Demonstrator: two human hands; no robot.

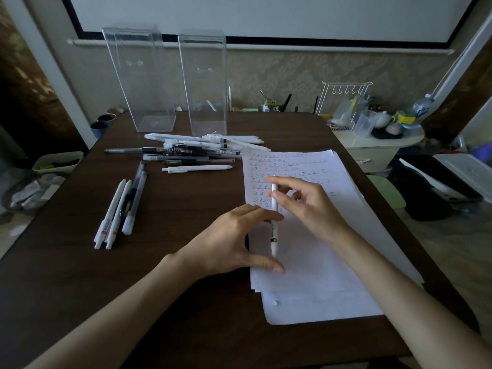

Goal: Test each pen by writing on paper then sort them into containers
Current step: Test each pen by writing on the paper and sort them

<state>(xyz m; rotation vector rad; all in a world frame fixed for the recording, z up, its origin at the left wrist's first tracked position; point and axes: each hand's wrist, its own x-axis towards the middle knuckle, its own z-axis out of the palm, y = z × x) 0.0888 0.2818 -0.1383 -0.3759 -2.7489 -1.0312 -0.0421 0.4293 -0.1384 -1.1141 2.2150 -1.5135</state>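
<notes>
Left hand: is held with fingers spread and nearly straight; nothing is gripped. The thumb is laid on the left edge of the paper, and the fingertips reach to just beside the white pen; whether it is touched cannot be told.
Right hand: is closed in a pinch on the white pen, thumb and forefinger meeting near its far end, with the other fingers loosely curled above the sheet.
White pen: is held over the paper, its length running away from the person, its near end hanging free.
Paper: a stack of white sheets is laid on the right side of the table; rows of small written marks are seen on its far half.
Four pens: are laid side by side on the left, well apart from the paper.
Single pen: is laid crosswise, just nearer than the pen pile.
Pen pile: white, clear and black pens are heaped together, the right ends reaching the paper's far corner.
Containers: two tall clear boxes are stood upright behind the pile, with a narrow gap between them.
</notes>
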